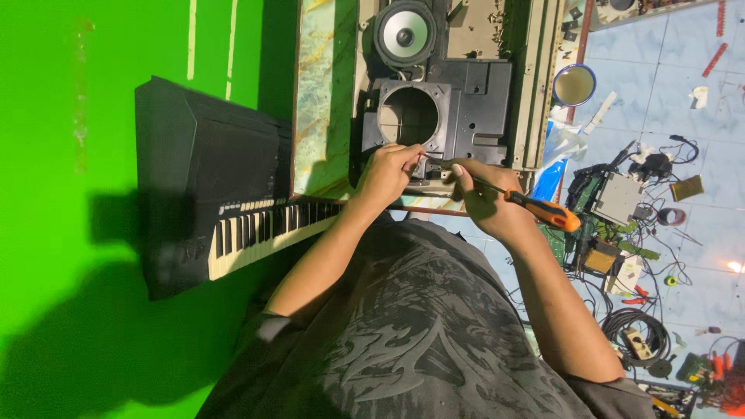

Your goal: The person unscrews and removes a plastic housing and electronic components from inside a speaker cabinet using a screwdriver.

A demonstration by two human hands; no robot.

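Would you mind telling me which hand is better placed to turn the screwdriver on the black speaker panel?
The right hand, probably: it already grips the orange-handled screwdriver, its tip near the black speaker panel. The left hand pinches something small at the tip.

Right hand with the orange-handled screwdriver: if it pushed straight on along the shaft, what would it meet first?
The right hand aims the screwdriver toward the left hand, so the tip would likely meet those fingers or the black plastic panel beneath; depth is unclear.
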